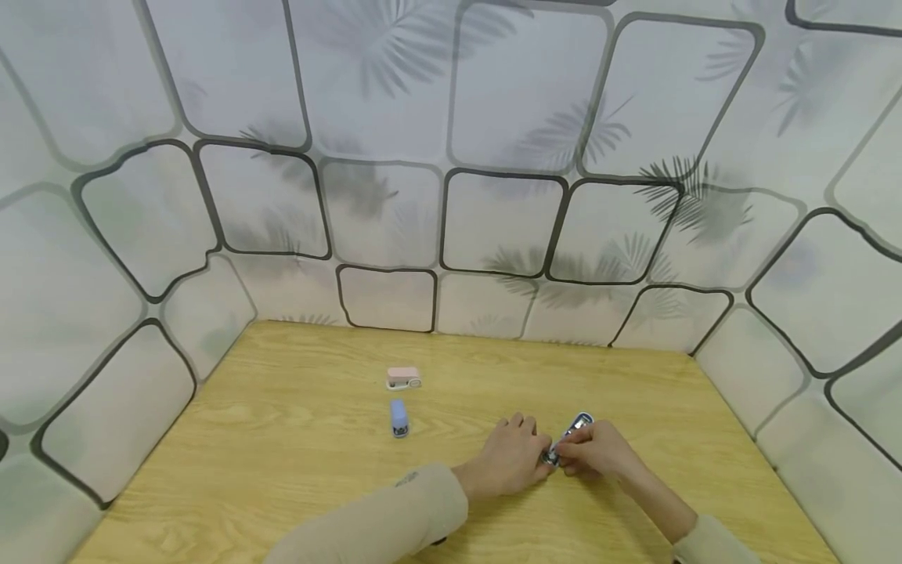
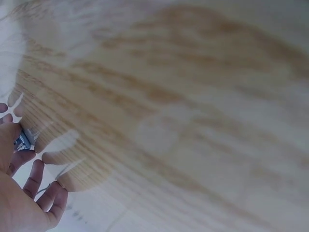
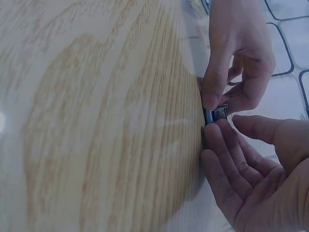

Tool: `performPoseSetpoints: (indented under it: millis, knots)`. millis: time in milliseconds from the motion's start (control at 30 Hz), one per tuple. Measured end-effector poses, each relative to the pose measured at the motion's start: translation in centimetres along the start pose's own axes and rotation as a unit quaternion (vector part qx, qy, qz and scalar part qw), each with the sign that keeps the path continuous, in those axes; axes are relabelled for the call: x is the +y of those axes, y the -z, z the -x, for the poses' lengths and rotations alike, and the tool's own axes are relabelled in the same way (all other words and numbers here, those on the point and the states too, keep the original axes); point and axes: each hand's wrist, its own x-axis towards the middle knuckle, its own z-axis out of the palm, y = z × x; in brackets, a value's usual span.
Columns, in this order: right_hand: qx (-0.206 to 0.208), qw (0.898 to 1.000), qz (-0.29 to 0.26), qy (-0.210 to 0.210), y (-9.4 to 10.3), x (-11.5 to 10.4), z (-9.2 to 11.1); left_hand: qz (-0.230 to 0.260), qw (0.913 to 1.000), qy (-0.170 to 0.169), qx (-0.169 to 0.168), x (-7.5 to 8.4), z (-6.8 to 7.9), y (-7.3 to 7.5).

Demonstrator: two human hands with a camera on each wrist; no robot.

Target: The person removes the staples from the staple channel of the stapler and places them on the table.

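Observation:
A small dark blue stapler [image 1: 579,423] with shiny metal parts lies slanted on the wooden table, its body looking long and opened out. At its near end, the thumb and forefinger of my left hand [image 1: 513,460] hold it, and the other fingers rest toward the table. My right hand [image 1: 599,453] pinches at the stapler from the right, its fingertips covering part of the middle. In the right wrist view the stapler's metal end [image 3: 220,113] shows between both hands' fingertips. Only a corner of the stapler [image 2: 24,140] appears in the left wrist view.
A small blue stapler [image 1: 398,417] stands left of my hands. Behind it sits a pink stapler-like object [image 1: 403,377] with a white base. Patterned cloth walls [image 1: 493,227] enclose the table [image 1: 296,439] at the back and both sides.

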Motion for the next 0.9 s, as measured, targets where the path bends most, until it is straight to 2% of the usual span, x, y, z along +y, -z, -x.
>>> performPoseSetpoints:
  millis: [300,667,900]
  knots:
    - [-0.018,0.999,-0.033,-0.032,0.3,0.5,-0.1,0.001,1.0,0.001,0.002,0.2,0.1,0.1]
    - [-0.049,0.998,-0.044,-0.019,0.7,0.5,0.3,-0.005,1.0,-0.003,0.006,0.2,0.1,-0.1]
    - [-0.059,0.996,-0.058,-0.015,2.0,0.4,0.7,-0.005,1.0,0.003,0.005,0.2,0.2,-0.1]
